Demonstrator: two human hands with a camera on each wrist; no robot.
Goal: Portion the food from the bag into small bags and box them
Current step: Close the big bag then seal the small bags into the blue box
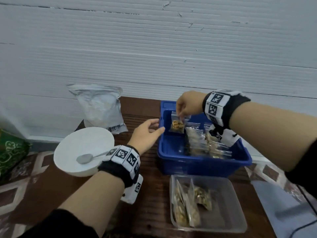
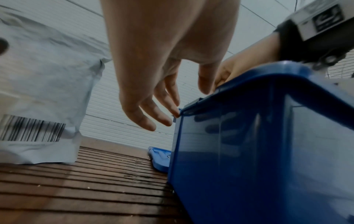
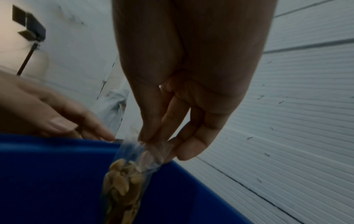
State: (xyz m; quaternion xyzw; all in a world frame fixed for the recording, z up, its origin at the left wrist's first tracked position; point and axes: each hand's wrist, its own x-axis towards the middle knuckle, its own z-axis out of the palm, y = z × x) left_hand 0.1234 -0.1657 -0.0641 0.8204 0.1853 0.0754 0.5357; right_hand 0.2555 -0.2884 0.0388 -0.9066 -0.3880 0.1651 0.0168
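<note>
My right hand [image 1: 187, 103] pinches the top edge of a small clear bag [image 1: 178, 123] of yellowish food between thumb and fingertips. The bag hangs upright inside the blue box [image 1: 202, 162], at its far left corner, its lower end below the rim. The right wrist view confirms the pinch on the bag's top strip, with the food pieces gathered in the lower part.

My left hand [image 1: 147, 134] is spread and holds nothing. Its fingers are relaxed and reach to the box's left rim; from the left wrist view I cannot tell whether the fingertips [image 2: 168, 121] touch the rim or stop just short.

More filled small bags [image 1: 204, 143] stand in rows in the right half of the box. Just in front of the box on the counter [image 1: 149, 200] sits a clear tray [image 1: 223, 220] holding several filled bags. Left of the box stands a white bowl [image 1: 82, 145] with a spoon [image 1: 85, 158] in it. Behind the bowl, against the wall, stands the large grey food bag [image 1: 101, 109].
</note>
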